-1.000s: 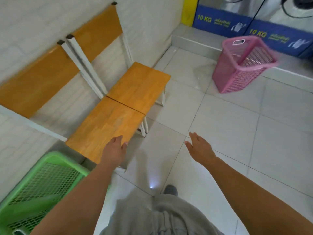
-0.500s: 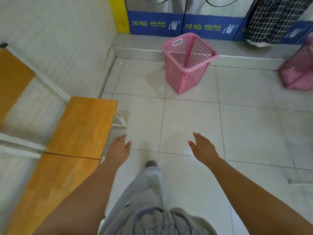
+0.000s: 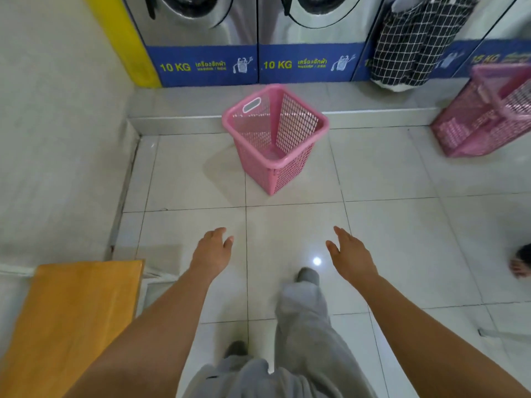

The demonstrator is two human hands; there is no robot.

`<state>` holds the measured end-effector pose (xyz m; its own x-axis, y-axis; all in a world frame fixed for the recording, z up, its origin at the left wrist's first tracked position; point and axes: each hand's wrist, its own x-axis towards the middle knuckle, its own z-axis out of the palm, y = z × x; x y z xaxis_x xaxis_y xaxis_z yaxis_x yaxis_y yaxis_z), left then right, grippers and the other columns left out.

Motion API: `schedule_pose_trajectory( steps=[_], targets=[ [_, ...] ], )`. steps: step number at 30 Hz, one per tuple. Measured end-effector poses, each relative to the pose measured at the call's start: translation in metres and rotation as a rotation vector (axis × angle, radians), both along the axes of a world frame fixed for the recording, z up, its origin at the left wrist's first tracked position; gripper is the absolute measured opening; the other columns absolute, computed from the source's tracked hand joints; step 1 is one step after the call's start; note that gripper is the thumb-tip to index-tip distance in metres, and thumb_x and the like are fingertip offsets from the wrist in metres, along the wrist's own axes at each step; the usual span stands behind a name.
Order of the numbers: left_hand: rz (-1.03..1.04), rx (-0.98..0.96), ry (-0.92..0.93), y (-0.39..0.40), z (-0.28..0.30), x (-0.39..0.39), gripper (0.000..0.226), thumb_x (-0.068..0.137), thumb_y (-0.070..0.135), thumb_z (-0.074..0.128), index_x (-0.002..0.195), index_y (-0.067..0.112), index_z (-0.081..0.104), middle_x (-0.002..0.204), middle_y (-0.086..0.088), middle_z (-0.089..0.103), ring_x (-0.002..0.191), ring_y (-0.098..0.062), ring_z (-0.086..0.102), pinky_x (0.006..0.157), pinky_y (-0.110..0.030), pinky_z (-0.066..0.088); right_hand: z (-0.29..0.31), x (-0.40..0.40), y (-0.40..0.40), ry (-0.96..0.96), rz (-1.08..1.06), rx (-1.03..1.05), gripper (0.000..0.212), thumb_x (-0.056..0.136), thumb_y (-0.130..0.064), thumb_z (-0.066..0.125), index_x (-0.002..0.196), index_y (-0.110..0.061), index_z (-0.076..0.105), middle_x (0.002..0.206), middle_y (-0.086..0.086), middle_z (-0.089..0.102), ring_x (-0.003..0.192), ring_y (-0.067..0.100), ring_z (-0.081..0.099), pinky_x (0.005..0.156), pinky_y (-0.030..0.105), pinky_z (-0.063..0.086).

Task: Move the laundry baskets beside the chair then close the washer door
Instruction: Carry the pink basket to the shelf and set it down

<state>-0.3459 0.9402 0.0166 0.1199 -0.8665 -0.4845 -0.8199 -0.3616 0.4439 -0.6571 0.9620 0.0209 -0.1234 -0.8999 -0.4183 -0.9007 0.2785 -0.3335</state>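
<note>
Both hands free, facing the next pink basket

The left hand (image 3: 211, 249) and right hand (image 3: 349, 254) reach forward, fingers spread, holding nothing. Ahead, well apart from them, the pink laundry basket (image 3: 275, 139) stands upright and empty against the step (image 3: 178, 122) below the washers (image 3: 201, 30). The next move seems to be gripping its rim, then carrying it across bare tile to the wooden chair (image 3: 71, 317) at left.

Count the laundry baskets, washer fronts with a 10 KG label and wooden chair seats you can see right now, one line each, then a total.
Pink laundry baskets: 2 (near basket, right basket)
10 KG washer fronts: 2 (left washer, second washer)
Wooden chair seats: 1 (chair seat)
Total: 5
</note>
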Motion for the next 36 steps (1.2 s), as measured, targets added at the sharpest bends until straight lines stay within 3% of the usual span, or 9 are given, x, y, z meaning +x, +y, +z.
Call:
schedule_pose_trajectory(
  steps=[12,25,33,36],
  targets=[
    [0.199,-0.043,0.026,-0.193,-0.001,-0.098,0.047,0.099,0.032,0.042,0.142,0.012,0.042,0.142,-0.016,0.045,0.132,-0.033,0.042,0.107,-0.041,0.034,0.003,-0.088,-0.255,0.056,0.207,0.019,0.056,0.102,-0.037,0.037,0.151,-0.012,0.028,0.156,0.010,0.033,0.142,0.030,0.033,0.112,0.043,0.030],
    [0.380,0.042,0.008,-0.396,-0.042,-0.107,0.049,0.099,0.033,0.041,0.143,0.013,0.037,0.144,-0.015,0.044,0.129,-0.033,0.046,0.103,-0.045,0.040,-0.035,-0.103,-0.496,0.053,0.298,0.057,0.057,0.100,-0.034,0.043,0.149,-0.010,0.028,0.153,0.012,0.038,0.139,0.031,0.038,0.112,0.046,0.035],
    [0.483,0.100,-0.034,-0.490,-0.063,-0.126,0.052,0.098,0.035,0.044,0.144,0.014,0.034,0.143,-0.015,0.044,0.126,-0.034,0.049,0.099,-0.045,0.044,-0.061,-0.107,-0.610,0.024,0.410,0.038,0.046,0.097,-0.027,0.049,0.137,-0.008,0.038,0.136,0.014,0.052,0.120,0.033,0.054,0.099,0.046,0.048],
    [0.586,0.139,-0.054,-0.511,-0.081,-0.135,0.056,0.097,0.035,0.044,0.146,0.012,0.029,0.145,-0.017,0.042,0.128,-0.036,0.047,0.100,-0.047,0.043,-0.079,-0.109,-0.655,0.028,0.465,0.101,0.051,0.098,-0.030,0.046,0.143,-0.009,0.033,0.142,0.015,0.047,0.127,0.033,0.050,0.104,0.047,0.046]
  ],
)
